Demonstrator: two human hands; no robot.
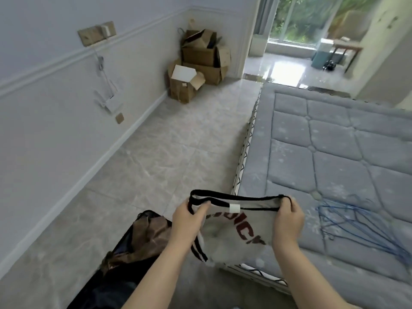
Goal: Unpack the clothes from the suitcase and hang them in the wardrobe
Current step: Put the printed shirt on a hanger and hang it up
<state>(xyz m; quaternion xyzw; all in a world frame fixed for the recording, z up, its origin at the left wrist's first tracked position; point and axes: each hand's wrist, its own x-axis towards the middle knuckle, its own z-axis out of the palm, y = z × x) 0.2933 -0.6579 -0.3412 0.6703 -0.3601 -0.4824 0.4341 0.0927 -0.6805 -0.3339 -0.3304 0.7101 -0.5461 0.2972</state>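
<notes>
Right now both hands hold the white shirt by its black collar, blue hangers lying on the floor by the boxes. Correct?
Not quite. The head view shows the left hand and right hand gripping the white shirt at its black collar, but the blue hangers lie on the mattress, not on the floor by the cardboard boxes.

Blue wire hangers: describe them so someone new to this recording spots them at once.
Start at the grey quilted mattress on the right. Near its front right area, just right of the right hand, lies a loose bundle of thin blue wire hangers. They are the only bright blue thing on the bed.
</notes>
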